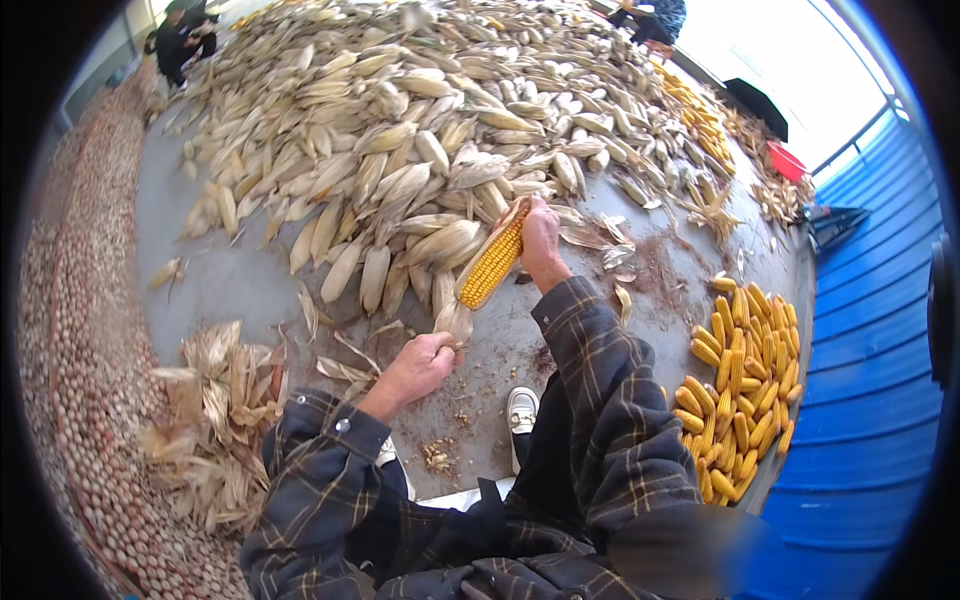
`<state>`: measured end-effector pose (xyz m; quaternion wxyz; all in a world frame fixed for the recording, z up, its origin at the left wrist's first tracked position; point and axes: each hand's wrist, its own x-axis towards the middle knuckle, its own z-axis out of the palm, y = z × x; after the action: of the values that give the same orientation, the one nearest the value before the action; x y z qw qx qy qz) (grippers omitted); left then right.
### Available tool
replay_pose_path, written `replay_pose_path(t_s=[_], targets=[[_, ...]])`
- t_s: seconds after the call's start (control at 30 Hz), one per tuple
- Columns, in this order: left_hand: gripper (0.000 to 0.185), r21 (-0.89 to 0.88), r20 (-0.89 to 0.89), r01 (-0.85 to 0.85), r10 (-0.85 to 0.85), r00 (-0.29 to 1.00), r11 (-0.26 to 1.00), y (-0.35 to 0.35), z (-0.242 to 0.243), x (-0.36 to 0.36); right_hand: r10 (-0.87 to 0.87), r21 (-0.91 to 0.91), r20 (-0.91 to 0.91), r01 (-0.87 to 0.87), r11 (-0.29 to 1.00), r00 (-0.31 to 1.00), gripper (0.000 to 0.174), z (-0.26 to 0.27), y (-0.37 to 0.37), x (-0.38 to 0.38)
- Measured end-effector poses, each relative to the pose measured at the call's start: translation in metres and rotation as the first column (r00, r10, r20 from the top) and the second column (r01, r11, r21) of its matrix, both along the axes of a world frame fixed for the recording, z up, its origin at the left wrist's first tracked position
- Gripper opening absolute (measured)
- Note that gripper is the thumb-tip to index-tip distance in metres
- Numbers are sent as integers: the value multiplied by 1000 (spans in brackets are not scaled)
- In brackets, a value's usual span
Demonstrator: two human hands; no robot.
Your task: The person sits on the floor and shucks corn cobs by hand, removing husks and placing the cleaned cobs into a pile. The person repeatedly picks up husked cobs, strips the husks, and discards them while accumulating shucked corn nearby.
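Between my hands is a partly husked ear of corn (491,262), its yellow kernels bare on the side facing me. My right hand (540,234) grips its upper end, where some husk still covers the far side. Down at the lower end, my left hand (421,369) is closed on the peeled-back pale husk (454,321). Just beyond the ear rises a large heap of unhusked corn (405,150). Stripped husks (225,427) lie piled left of my left forearm.
Husked yellow cobs (742,405) are heaped at the right, beside blue corrugated metal sheeting (862,337). A long bank of what look like bare cobs (105,360) runs along the left. A person (180,41) crouches at far left; another person (652,21) is at far right, above a red basin (786,161).
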<state>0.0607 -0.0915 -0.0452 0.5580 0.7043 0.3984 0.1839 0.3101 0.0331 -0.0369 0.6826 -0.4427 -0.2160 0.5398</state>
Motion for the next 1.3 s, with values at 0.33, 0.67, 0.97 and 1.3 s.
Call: replay_pose_path(t_s=[0.33, 0.67, 0.97, 1.3], targets=[[55, -571, 157, -192, 336, 929, 798, 35, -55, -4, 444, 156, 96, -454, 877, 891, 40, 19, -19, -24], [62, -736, 583, 0, 634, 509, 676, 57, -11, 1, 509, 28, -524, -583, 812, 683, 37, 11, -52, -62], [78, -587, 593, -94, 506, 626, 804, 46, -25, 0, 571, -117, -528, -720, 684, 628, 36, 8, -64, -65], [75, -264, 180, -27, 77, 981, 964, 3, -30, 12, -39, -354, -234, -48, 934, 971, 31, -19, -4, 36]])
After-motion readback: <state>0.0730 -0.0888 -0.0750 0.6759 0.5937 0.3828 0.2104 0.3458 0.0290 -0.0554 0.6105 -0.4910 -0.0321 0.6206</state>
